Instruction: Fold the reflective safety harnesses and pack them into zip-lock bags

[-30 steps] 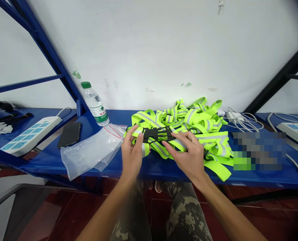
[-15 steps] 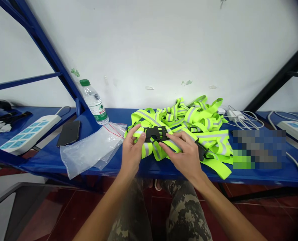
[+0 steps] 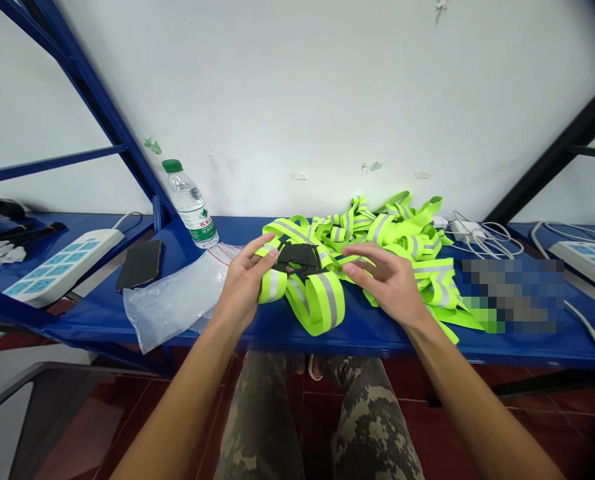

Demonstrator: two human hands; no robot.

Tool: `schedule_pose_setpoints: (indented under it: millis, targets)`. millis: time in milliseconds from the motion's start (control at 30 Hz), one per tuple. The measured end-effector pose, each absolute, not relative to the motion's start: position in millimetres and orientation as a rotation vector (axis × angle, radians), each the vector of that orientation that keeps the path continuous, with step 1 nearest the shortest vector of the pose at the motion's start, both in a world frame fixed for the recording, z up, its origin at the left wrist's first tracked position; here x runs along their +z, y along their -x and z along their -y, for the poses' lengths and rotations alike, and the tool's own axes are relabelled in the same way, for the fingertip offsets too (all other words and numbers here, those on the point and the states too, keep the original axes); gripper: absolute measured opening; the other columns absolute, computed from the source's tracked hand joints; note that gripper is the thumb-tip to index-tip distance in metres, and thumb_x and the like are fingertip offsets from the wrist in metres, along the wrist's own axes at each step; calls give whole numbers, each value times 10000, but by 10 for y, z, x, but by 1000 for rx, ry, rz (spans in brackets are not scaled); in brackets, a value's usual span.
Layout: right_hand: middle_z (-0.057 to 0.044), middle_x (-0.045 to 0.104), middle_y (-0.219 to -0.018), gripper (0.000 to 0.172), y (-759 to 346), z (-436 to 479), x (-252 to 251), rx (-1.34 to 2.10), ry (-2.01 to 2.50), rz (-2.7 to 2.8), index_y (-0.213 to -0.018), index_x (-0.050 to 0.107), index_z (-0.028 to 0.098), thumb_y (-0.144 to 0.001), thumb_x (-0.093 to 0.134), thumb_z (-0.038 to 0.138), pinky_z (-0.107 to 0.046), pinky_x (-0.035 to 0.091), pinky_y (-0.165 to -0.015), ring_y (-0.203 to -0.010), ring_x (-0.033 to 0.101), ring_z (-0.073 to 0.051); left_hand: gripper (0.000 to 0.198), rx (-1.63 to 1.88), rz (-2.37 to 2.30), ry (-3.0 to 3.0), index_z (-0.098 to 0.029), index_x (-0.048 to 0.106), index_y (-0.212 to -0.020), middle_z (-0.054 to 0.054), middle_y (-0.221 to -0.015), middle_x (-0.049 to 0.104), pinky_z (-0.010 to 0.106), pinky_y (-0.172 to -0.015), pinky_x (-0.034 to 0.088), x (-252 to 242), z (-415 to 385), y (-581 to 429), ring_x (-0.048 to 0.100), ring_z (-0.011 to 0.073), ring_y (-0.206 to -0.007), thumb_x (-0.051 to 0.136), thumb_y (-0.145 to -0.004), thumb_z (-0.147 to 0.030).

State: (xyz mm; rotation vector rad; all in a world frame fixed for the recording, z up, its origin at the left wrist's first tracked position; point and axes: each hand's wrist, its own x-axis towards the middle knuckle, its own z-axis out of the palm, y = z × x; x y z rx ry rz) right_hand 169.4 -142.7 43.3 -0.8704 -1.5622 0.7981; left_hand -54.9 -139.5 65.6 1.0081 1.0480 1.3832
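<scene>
While your left hand pinches a yellow-green strap beside the black buckle, near the tabletop's front edge, your right hand is free, fingers parted.

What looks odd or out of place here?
The wall has a few chipped-looking marks, some green, so it seems damaged. The straps lie in a tangled heap, and the bag pokes untidily past the shelf's front edge. I see no spill.

One head-worn camera looks forward and down — near the hands.
</scene>
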Motion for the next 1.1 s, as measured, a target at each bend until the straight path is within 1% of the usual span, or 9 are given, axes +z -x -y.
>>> schedule_pose_setpoints:
  millis: [100, 167, 333, 500, 700, 767, 867, 967, 1100]
  targets:
    - [-76, 556, -1421, 665, -1762, 1242, 538, 1034, 755, 1778, -1385, 537, 305, -769, 787, 317, -413, 478, -1056, -1346, 496, -245, 546, 1334, -1013, -1073, -197, 643, -1250, 64, -956, 737, 244, -604, 519, 761, 1389, 568, 701, 188, -749, 788, -742, -335]
    - [-86, 586, -1364, 798, -1759, 1140, 605, 1171, 716, 1929, -1464, 440, 310, -749, 794, 295, -421, 477, -1048, -1321, 517, -242, 528, 1327, -1010, -1122, -189, 655, -1236, 63, -944, 738, 247, -637, 524, 813, 1379, 569, 693, 186, -775, 781, -747, -343]
    - [-36, 644, -880, 620, -1821, 1007, 862, 1032, 923, 2165, -1333, 558, 207, -752, 765, 268, -341, 553, -705, -791, 640, -185, 515, 1259, -977, -1328, -156, 636, -1263, 95, -1090, 723, 317, -759, 557, 990, 1268, 735, 689, 234, -926, 667, -760, -261]
    - [-107, 660, -1053, 520, -2044, 929, 1278, 581, 1060, 2164, -1225, 651, 204, -715, 755, 217, -406, 546, -786, -964, 640, -272, 712, 1062, -1042, -1989, -180, 474, -1450, 123, -1495, 489, 475, -1092, 447, 1203, 1050, 964, 473, 328, -1362, 652, -766, -266]
    - [-108, 678, -1080, 345, -2020, 913, 1558, 427, 1078, 2137, -1093, 702, 181, -750, 670, 207, -389, 552, -760, -932, 643, -243, 928, 709, -1128, -2584, -183, 289, -1559, 121, -1612, 300, 485, -1198, 283, 1115, 740, 740, 336, 333, -1459, 692, -739, -348]
    - [-85, 697, -1011, 331, -2017, 908, 1571, 434, 1078, 2126, -1081, 710, 185, -754, 662, 198, -373, 553, -757, -868, 652, -215, 816, 632, -1066, -2561, -195, 402, -1510, 120, -1532, 447, 463, -1134, 372, 1030, 605, 669, 469, 327, -1371, 664, -745, -305]
    - [-50, 723, -943, 311, -2146, 854, 1560, 364, 1134, 2072, -1014, 738, 197, -722, 661, 121, -353, 543, -800, -859, 664, -198, 436, 658, -1075, -2351, -198, 704, -1191, 111, -1163, 729, 409, -912, 518, 1025, 415, 730, 682, 308, -1062, 642, -770, -296]
    - [-34, 737, -848, 233, -2398, 773, 1554, 312, 1299, 2002, -919, 765, 181, -717, 685, 98, -319, 529, -730, -765, 657, -172, 251, 847, -1111, -2044, -186, 766, -933, 102, -845, 765, 346, -739, 535, 1212, 291, 965, 714, 261, -821, 742, -705, -289]
    - [-54, 743, -750, 160, -2671, 736, 1596, 324, 1460, 1837, -856, 792, 132, -719, 791, 214, -272, 458, -591, -633, 604, -131, 194, 980, -1206, -1797, -193, 767, -761, 82, -685, 714, 321, -673, 526, 1519, 222, 1280, 675, 234, -737, 844, -587, -153]
